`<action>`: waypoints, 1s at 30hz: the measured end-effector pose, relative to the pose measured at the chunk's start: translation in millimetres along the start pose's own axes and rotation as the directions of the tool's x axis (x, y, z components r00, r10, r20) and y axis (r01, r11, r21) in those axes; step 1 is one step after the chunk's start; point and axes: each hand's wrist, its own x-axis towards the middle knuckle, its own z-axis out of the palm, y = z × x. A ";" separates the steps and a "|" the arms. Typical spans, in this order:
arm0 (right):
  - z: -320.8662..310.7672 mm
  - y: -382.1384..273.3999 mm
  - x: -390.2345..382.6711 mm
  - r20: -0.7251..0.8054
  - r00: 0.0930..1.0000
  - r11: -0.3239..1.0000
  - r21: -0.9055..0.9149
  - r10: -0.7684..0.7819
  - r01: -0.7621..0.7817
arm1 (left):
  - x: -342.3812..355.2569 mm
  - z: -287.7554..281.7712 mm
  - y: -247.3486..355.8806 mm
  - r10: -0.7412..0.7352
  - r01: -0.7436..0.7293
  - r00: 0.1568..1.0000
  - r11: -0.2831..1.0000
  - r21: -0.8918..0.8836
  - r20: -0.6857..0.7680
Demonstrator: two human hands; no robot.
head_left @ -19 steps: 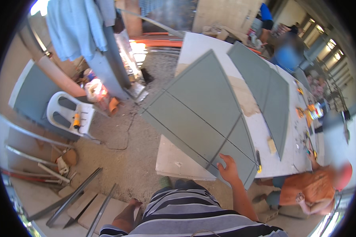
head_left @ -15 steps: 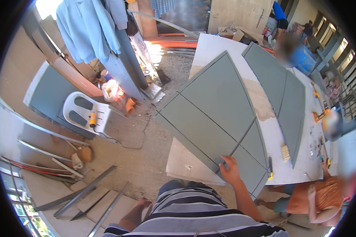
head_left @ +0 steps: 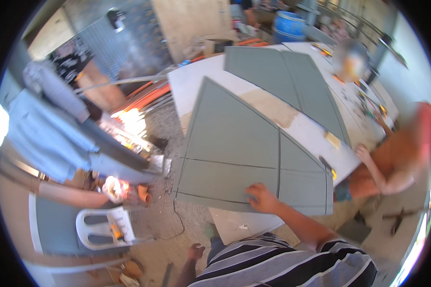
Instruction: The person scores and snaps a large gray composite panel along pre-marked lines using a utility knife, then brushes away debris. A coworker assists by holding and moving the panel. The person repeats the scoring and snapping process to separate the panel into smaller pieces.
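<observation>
My right hand (head_left: 262, 197) rests on the near part of a large grey-green panel (head_left: 230, 138), fingers slightly bent and apart, holding nothing. Dark strips or grooves cross this panel, which tapers toward its far end and has a curved right side. It lies on a white table (head_left: 187, 95) and juts past the table's near left edge. Low beside my body hangs my left hand (head_left: 195, 251), its fingers loose and nothing seen in them. A second grey-green panel (head_left: 292, 86) lies farther back on the table. A yellow-and-black hand tool (head_left: 329, 168) touches the first panel's right edge.
At the right, a co-worker in orange (head_left: 385, 158) leans at the table, near a pale block (head_left: 332, 140) and several tools. A white plastic chair (head_left: 103, 228) with a yellow power tool (head_left: 116, 230) stands left; its cord crosses the floor. A blue barrel (head_left: 289, 27) stands behind.
My view has swung to the right. My right hand has shifted left along the panel's near edge, off the groove. The co-worker has come closer to the table, a hand at its edge.
</observation>
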 end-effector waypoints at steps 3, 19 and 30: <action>13.7 -25.7 -3.7 -0.077 0.990 0.992 -0.048 0.116 -0.120 | 45.9 -32.3 -58.6 0.069 -0.072 0.995 0.996 0.043 0.072; 93.8 -158.6 -100.8 -0.176 0.863 0.874 -0.030 0.474 -0.486 | 237.7 -212.5 12.1 0.145 -0.132 0.988 0.969 -0.209 0.047; -40.2 -86.8 -103.0 -0.422 0.700 0.771 -0.005 0.576 -0.637 | 173.0 -94.7 14.2 0.353 -0.469 0.806 0.870 0.149 0.475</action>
